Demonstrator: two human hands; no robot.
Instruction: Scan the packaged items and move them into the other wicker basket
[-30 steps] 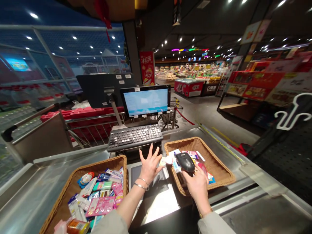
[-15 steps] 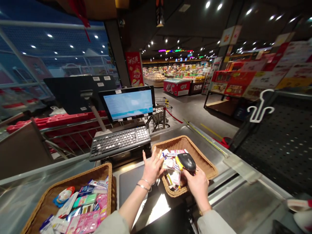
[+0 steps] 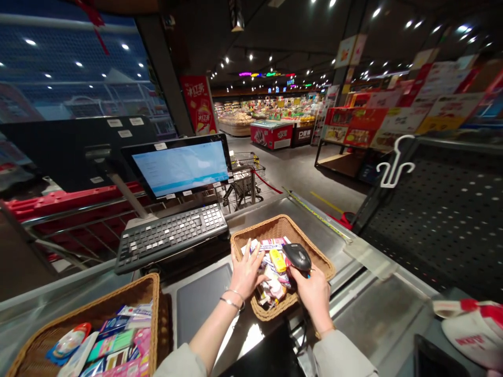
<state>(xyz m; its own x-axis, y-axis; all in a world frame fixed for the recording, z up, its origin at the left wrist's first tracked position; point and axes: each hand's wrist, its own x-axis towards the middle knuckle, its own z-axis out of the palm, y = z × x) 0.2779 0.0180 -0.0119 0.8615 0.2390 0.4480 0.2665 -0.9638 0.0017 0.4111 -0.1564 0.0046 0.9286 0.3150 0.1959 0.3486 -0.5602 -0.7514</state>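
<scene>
My right hand [image 3: 315, 294] is wrapped round a black barcode scanner [image 3: 297, 256], held over the right-hand wicker basket [image 3: 320, 255]. In that basket lie small snack packets [image 3: 272, 285], white, purple and pink, with a small yellow pack [image 3: 277, 260] just left of the scanner's head. My left hand [image 3: 247, 273], a bangle at its wrist, reaches over the basket's left side. Its fingers are spread on or just above the packets; contact cannot be made out. A second wicker basket [image 3: 155, 314] at lower left holds several colourful packets [image 3: 118, 335].
Left of the right-hand basket are a keyboard [image 3: 173, 233], a lit monitor [image 3: 183, 166] and a flat grey panel [image 3: 202, 301] in the metal counter [image 3: 387, 309]. A perforated black panel [image 3: 451, 214] with a white hook rises at right. A red-and-white object [image 3: 467, 330] lies lower right.
The view has turned right, so the counter things sit further left. The yellow pack now shows apart from the scanner. My left hand has moved further over the packets; my right hand still grips the scanner.
</scene>
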